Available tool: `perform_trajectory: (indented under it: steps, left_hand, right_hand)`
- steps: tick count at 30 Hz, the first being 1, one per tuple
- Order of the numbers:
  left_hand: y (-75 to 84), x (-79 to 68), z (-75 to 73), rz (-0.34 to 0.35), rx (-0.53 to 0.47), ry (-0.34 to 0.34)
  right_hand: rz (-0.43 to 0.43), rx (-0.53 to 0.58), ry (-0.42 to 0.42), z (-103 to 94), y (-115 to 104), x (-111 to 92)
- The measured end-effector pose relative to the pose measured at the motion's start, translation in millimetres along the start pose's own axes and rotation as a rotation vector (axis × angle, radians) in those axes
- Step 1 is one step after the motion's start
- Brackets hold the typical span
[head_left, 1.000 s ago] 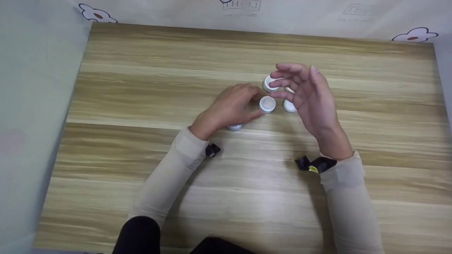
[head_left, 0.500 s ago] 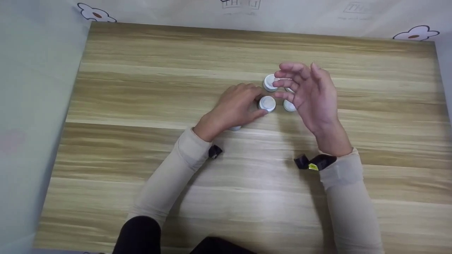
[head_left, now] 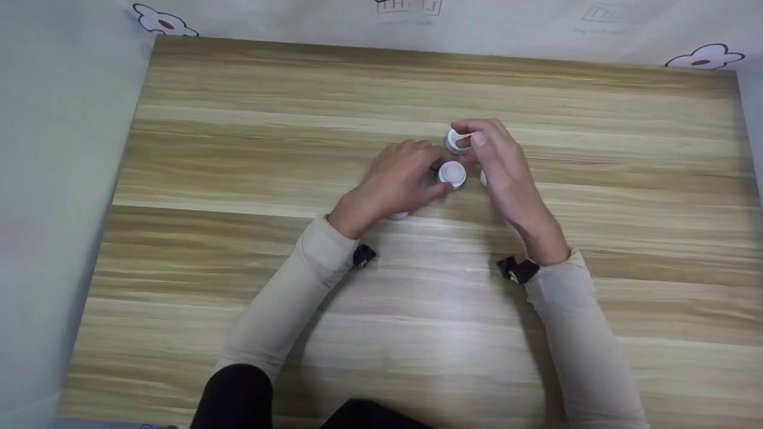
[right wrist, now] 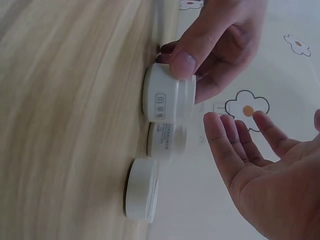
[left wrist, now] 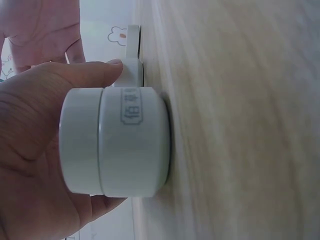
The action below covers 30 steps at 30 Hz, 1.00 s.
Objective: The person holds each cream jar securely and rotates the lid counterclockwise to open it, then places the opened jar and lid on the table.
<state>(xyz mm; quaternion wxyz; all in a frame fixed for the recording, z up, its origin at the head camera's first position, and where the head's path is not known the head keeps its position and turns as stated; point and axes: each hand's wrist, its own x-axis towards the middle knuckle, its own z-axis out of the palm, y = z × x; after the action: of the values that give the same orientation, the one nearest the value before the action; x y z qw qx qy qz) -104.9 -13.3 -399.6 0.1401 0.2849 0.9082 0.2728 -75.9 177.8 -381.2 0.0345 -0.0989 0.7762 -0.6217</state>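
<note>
My left hand [head_left: 396, 179] grips an uncapped white jar [head_left: 452, 175] with its thumb and fingers, the jar upright on the table. In the right wrist view, the thumb presses the side of this jar [right wrist: 160, 97]. My right hand [head_left: 506, 173] hovers just right of it, fingers apart and bent with nothing between them. Another uncapped jar [head_left: 455, 142] stands behind, partly covered by the right fingers. A white lid [head_left: 483, 177] shows beside the right hand and lies on the table in the right wrist view [right wrist: 141, 191]. A capped white jar [left wrist: 115, 142] stands under my left wrist.
The wood-grain table [head_left: 238, 149] extends around both hands. A pale cloth with flower prints [head_left: 512, 30] rises behind its far edge. Small black wrist devices [head_left: 518, 271] sit at both cuffs.
My right hand has turned and moved left, its thumb swinging toward the jars, and now covers more of the things on the right. The left hand keeps its grip almost unmoved.
</note>
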Motion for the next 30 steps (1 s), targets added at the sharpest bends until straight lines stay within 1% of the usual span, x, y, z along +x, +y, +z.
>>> perform_trajectory:
  steps: [4,9,14,20,26,30]
  left_hand:
    - [-0.6,0.4,0.6,0.005,-0.007,0.008]
    - [-0.8,0.4,0.8,0.006,-0.01,0.009]
    - [-0.2,0.7,0.3,0.002,-0.004,0.006]
    - [0.7,1.5,0.2,0.005,0.003,0.004]
    - [-0.2,2.3,0.6,0.01,0.005,0.005]
    - [-0.8,2.2,1.3,0.0,-0.007,0.0]
  right_hand:
    - [-0.008,-0.059,-0.025,-0.2,1.5,0.3]
    - [-0.009,-0.069,-0.034,-0.1,2.7,-0.2]
    - [-0.046,-0.086,-0.024,0.1,3.2,0.3]
    - [-0.072,-0.15,-0.028,-1.4,4.9,1.6]
    - [-0.049,-0.208,-0.038,-2.6,5.8,1.9]
    - [-0.043,-0.206,-0.032,-3.3,6.9,1.9]
